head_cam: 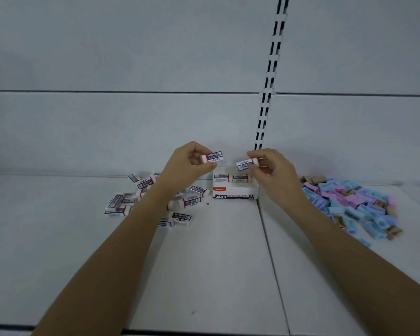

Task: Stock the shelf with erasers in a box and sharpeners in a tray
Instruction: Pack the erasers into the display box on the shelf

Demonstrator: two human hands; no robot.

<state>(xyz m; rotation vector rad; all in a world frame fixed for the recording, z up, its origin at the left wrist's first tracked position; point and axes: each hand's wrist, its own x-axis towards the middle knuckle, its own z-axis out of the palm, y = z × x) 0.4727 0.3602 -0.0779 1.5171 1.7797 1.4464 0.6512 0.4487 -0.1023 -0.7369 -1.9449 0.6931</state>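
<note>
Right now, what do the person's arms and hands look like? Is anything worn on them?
Both are bare. The left hand and right hand wear no gloves, and no ring shows, though the fingers are small in the picture. The left forearm and right forearm show no sleeve, watch or bracelet down to the lower edge of the view. No markings show.

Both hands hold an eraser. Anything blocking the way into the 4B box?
Nothing visible. The left hand pinches one eraser, the right hand another eraser, both over the open 4B eraser box; two erasers inside leave room.
</note>
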